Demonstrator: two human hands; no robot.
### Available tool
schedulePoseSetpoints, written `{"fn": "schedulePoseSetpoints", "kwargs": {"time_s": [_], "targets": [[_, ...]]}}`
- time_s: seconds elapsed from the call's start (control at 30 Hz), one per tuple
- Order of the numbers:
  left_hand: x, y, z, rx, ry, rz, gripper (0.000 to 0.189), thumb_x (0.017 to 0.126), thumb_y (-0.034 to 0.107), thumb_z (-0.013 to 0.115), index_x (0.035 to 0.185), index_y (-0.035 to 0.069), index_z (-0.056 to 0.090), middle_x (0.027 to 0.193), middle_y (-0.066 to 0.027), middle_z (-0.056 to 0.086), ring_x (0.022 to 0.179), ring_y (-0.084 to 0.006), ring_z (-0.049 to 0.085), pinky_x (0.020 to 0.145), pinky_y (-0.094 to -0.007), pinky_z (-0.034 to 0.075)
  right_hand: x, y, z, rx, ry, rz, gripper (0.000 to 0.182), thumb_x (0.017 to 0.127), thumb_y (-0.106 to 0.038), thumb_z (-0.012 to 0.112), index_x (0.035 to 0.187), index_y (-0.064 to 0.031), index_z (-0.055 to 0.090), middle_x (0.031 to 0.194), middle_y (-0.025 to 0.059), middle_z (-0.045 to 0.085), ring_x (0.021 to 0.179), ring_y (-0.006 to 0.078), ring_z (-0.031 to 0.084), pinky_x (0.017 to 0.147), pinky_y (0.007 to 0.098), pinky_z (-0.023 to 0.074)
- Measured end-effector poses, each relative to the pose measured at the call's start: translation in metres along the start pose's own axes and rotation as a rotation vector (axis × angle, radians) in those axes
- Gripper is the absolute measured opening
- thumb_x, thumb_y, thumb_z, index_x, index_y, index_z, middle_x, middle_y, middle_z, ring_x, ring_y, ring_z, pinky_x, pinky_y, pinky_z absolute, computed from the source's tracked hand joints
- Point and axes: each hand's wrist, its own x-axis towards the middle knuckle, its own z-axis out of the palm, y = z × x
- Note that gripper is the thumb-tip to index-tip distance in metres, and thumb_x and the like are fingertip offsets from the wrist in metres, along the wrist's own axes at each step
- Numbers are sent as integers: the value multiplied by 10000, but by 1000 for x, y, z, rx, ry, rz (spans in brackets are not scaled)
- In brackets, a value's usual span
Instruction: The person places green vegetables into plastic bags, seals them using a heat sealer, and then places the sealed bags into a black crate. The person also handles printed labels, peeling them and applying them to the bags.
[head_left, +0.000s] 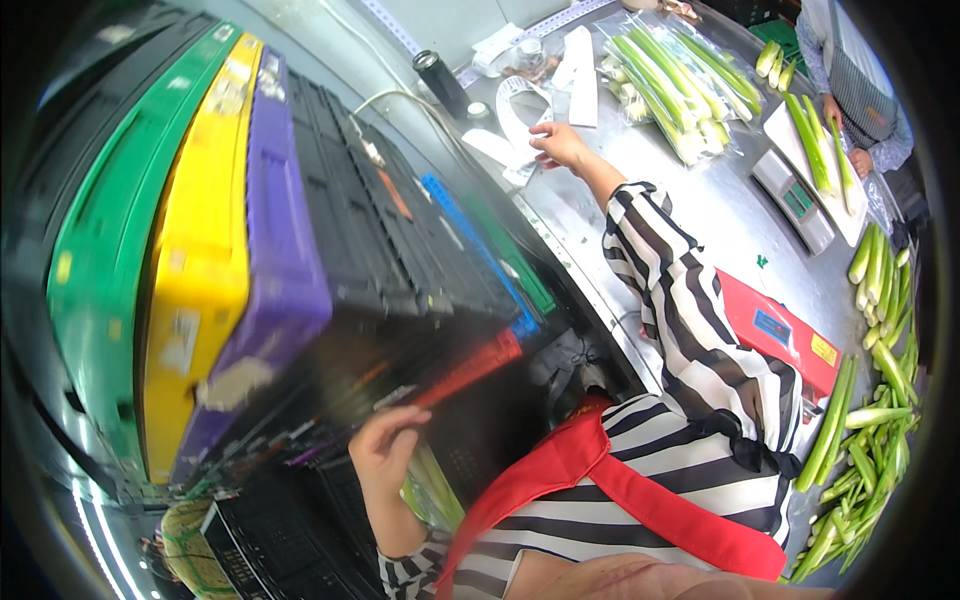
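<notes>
My right hand (559, 146) reaches over the steel table, fingers slightly apart, beside a curled white strip of labels (513, 97); whether the fingertips touch it is unclear. My left hand (386, 450) is low at the left, thumb and fingers bent and apart, with nothing visible between them. Just beyond its wrist, long green stalks (439, 480) lie low down over a dark crate. Clear bags of green-and-white stalk vegetables (671, 90) rest on the table to the right of my right hand. A digital scale (793, 201) and a white board (851, 217) with stalks stand farther right.
Stacked plastic crates, among them a yellow one (202, 262) and a purple one (289, 225), rise at the left. A black bottle (441, 81) stands by the wall. A red machine (776, 330) lies beside my right sleeve. Loose stalks (862, 465) cover the right edge. A co-worker's hand (832, 111) touches stalks.
</notes>
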Motion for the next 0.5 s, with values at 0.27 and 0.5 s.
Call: {"fn": "schedulePoseSetpoints", "kwargs": {"time_s": [0.27,0.5], "targets": [[21,-7,2,-9,91,-150,385,834,301,593,953,-64,566,851,-183,631,828,-273,612,787,-372,462,96,47,-48,-402,594,-20,317,728,-246,615,1013,-109,625,985,129,595,894,279,582,775,362,468],[0,-32,-18,56,160,-193,320,848,198,556,1052,-41,499,998,-171,552,943,-280,539,854,-388,417,92,61,-80,-710,744,-11,570,672,-149,641,1218,-136,479,1160,147,471,1047,306,493,883,350,417]]}}
